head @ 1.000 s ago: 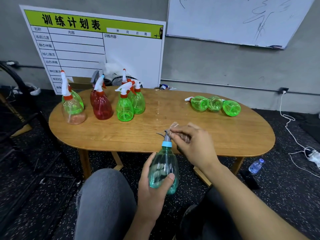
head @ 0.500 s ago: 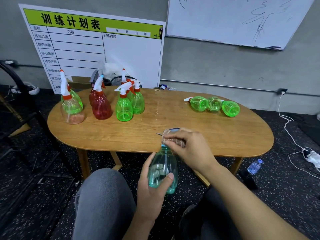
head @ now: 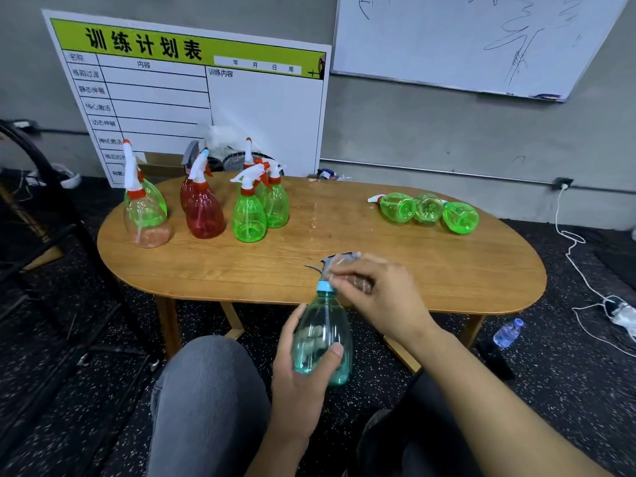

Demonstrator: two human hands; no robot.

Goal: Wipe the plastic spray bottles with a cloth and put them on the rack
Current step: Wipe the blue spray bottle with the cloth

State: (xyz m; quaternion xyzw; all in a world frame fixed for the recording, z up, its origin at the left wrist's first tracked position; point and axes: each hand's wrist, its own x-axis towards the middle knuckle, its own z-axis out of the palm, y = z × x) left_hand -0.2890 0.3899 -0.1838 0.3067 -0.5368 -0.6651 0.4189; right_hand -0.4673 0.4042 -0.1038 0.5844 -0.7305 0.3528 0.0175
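Behind your tabletop (head: 430,270) leans a board (head: 206,98) headed 训练计划表. Your left hand (head: 303,370) grips the teal bottle (head: 323,339) upright above your lap, at the tabletop's near edge. Your right hand (head: 378,297) pinches a crumpled clear cloth (head: 344,270) against its grey nozzle.
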